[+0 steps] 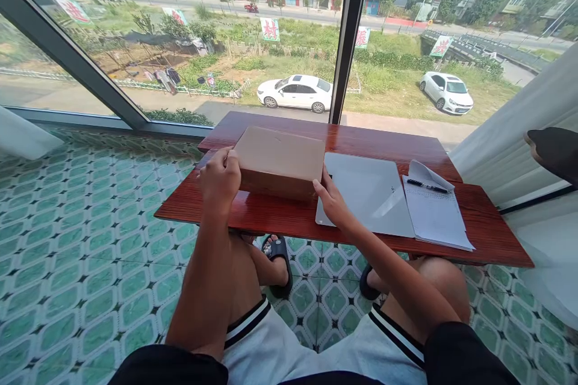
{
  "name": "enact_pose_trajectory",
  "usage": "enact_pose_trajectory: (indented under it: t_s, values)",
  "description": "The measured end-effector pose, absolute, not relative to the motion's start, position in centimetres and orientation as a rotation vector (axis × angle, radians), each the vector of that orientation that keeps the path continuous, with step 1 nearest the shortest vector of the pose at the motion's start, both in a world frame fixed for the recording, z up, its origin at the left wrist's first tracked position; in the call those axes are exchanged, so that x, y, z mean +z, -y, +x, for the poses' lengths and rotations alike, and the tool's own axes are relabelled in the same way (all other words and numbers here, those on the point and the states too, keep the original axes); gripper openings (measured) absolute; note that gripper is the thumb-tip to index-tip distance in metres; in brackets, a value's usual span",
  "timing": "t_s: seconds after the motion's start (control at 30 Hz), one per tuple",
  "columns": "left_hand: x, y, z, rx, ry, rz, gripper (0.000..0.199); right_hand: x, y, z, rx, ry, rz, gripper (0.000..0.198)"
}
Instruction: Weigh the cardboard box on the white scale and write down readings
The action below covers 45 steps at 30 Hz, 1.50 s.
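A brown cardboard box sits on the left part of the dark red wooden table, its near edge seeming slightly raised. At its left side is my left hand, fingers curled against the upper left edge. My right hand grips the box's near right corner, with the thumb on the front and the fingers around the side. Both hands hold the box between them. Just right of it lies a closed silver laptop, partly under my right hand and wrist.
A notepad with a curled top page lies right of the laptop, a black pen on it. The table stands before large windows. White curtains hang at the right, near a dark object.
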<state>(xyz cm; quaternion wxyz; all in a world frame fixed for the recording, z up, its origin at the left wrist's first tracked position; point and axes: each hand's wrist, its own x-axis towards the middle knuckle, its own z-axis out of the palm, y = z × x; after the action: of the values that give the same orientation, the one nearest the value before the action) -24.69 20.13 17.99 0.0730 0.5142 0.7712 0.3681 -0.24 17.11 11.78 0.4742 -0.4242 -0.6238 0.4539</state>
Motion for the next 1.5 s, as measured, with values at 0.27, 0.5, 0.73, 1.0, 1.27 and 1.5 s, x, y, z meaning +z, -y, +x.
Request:
enact_pose_trajectory:
  t_s: [0.27,0.5,0.73,1.0,1.27,1.5]
  values:
    - [19.4,-18.8,-23.2,1.198,-2.266,1.577,0.049,13.1,-17.1,0.9,1.038,1.505,-1.073,0.083]
    - [19.9,-17.8,-21.2,1.263,-2.179,1.643,0.049,14.0,-16.9,2.5,1.016,1.435,-1.095,0.075]
    - [20.3,-16.8,-18.7,1.208,-2.146,1.715,0.053,14.8,-16.7,4.8,0.980,1.334,-1.131,0.064]
    - [19.5,-16.5,-16.5,1.261,-2.013,1.774,0.054,16.2,-16.6,7.5,0.784,1.370,-1.267,0.067]
    - [19.0,-16.3,-13.6,1.248,-1.840,1.828,0.058,16.2,-16.4,10.1,0.662,1.289,-1.359,0.068]
    - [18.6,-16.3,-12.1,1.279,-1.656,1.857,0.059,16.2,-15.9,12.2,0.627,1.259,-1.350,0.065]
